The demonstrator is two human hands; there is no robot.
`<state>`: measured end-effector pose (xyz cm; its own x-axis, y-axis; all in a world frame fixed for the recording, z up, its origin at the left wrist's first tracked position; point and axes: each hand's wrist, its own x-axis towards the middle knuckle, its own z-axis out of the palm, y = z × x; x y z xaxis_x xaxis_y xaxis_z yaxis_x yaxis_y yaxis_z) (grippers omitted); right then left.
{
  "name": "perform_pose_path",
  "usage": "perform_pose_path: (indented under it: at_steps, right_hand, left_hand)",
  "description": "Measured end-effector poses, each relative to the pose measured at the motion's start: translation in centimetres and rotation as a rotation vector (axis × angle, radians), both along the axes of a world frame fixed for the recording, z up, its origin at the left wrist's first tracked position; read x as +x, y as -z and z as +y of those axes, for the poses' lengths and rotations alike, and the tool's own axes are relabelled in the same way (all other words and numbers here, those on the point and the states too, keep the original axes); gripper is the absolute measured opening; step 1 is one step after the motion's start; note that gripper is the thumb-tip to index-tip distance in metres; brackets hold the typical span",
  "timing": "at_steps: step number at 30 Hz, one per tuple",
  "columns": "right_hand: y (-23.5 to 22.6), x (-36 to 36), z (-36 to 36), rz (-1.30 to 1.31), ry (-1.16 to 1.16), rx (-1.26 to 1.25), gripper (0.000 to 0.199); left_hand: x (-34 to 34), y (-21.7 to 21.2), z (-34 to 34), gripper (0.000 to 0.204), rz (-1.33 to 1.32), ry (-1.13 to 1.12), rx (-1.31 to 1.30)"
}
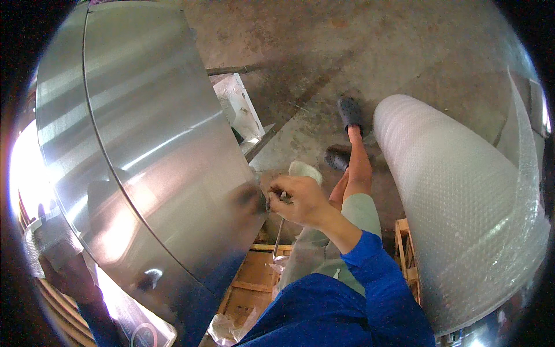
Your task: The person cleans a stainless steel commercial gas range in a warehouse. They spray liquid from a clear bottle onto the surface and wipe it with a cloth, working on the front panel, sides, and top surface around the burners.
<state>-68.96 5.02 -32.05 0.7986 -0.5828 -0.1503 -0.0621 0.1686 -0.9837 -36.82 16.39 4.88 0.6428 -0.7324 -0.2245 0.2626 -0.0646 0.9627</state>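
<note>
A large shiny metal panel (144, 127) with a dark seam line fills the left side. At its right edge is my right hand (300, 199), fingers curled together in a pinch; what they hold is too small to make out. A thin metal rod (278, 240) hangs just below those fingers. My left hand (72, 274) is dark at the panel's far left edge, beside a grey textured piece (52, 237) that covers its fingers. Whether it grips anything is hidden.
On the right stands a big roll of bubble wrap (457, 214). Wooden crate frames (251, 289) lie below the panel's right edge and beside the roll. A white box-like piece (240, 104) is on the concrete floor (289, 46). A person's bare legs and dark clogs (350, 113) show mid-view.
</note>
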Motion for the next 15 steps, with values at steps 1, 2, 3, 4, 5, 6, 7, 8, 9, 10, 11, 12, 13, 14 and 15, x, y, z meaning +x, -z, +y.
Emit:
perform_pose_path:
  at_steps: [1, 2, 3, 4, 5, 6, 7, 8, 9, 10, 11, 12, 13, 14, 15]
  right_hand:
    - [-0.1, -0.1, 0.0, 0.008, -0.027, 0.030, 0.015]
    - [-0.1, -0.2, -0.1, 0.013, -0.027, 0.059, 0.016]
    - [-0.2, -0.3, -0.1, 0.014, -0.043, 0.092, 0.016]
    - [-0.2, -0.3, -0.2, 0.029, -0.041, 0.097, 0.017]
    - [-0.3, -0.3, -0.3, 0.039, -0.055, 0.104, 0.017]
    - [-0.4, -0.2, -0.4, 0.040, -0.070, 0.106, 0.017]
    - [-0.4, -0.1, -0.5, 0.059, -0.083, 0.085, 0.017]
    - [-0.5, 0.1, -0.6, 0.069, -0.098, 0.059, 0.017]
    - [-0.5, 0.2, -0.7, 0.079, -0.110, 0.029, 0.018]
    - [-0.6, 0.4, -0.8, 0.111, -0.144, 0.016, 0.019]
    - [-0.7, 0.6, -0.9, 0.140, -0.175, -0.004, 0.019]
    - [-0.7, 0.8, -1.0, 0.144, -0.165, -0.037, 0.020]
    - [-0.8, 0.9, -1.0, 0.184, -0.228, -0.033, 0.020]
    - [-0.9, 1.1, -1.1, 0.193, -0.244, -0.047, 0.020]
    - [-1.0, 1.2, -1.1, 0.197, -0.253, -0.071, 0.020]
  left_hand:
    - [-0.1, 0.0, 0.2, 0.065, -0.037, -0.063, 0.009]
    - [-0.4, 0.0, 0.2, 0.065, -0.064, -0.113, 0.018]
    - [-0.6, 0.1, 0.0, 0.065, -0.081, -0.147, 0.026]
    - [-0.8, 0.3, -0.3, 0.065, -0.090, -0.173, 0.032]
    - [-1.1, 0.4, -0.6, 0.065, -0.102, -0.196, 0.038]
    - [-1.2, 0.6, -0.9, 0.065, -0.112, -0.212, 0.045]
    - [-1.5, 0.6, -1.2, 0.066, -0.119, -0.223, 0.045]
    - [-1.6, 0.7, -1.4, 0.066, -0.124, -0.232, 0.047]
    - [-1.7, 0.8, -1.6, 0.066, -0.128, -0.243, 0.048]
    - [-1.7, 0.8, -1.7, 0.066, -0.133, -0.251, 0.054]
    - [-1.8, 0.8, -1.7, 0.066, -0.136, -0.258, 0.054]
    - [-1.9, 0.8, -1.7, 0.066, -0.137, -0.267, 0.054]
    - [-2.0, 0.9, -1.7, 0.066, -0.140, -0.271, 0.055]
    - [-2.4, 0.7, -1.6, 0.066, -0.150, -0.274, 0.054]
    - [-2.3, 0.8, -1.6, 0.066, -0.152, -0.282, 0.057]
